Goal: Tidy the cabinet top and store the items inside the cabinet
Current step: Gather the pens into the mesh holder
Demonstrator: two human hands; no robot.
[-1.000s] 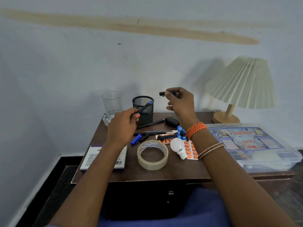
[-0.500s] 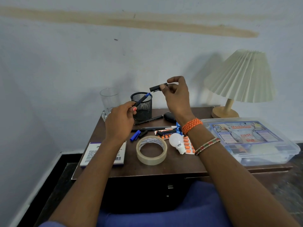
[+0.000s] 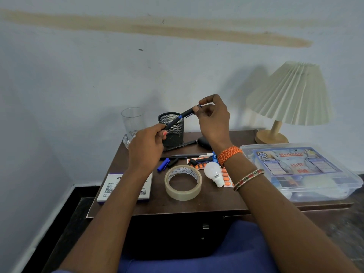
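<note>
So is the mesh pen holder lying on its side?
No, the mesh pen holder stands upright on the cabinet top.

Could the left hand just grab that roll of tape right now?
Probably not yet: the left hand grips the pen that the right hand is capping. The tape roll itself lies uncovered close below.

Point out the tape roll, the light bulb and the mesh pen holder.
tape roll (image 3: 169, 185): head view, on its left outer band.
light bulb (image 3: 212, 170): head view, on the white globe.
mesh pen holder (image 3: 174, 133): head view, on its front mesh wall.
</note>
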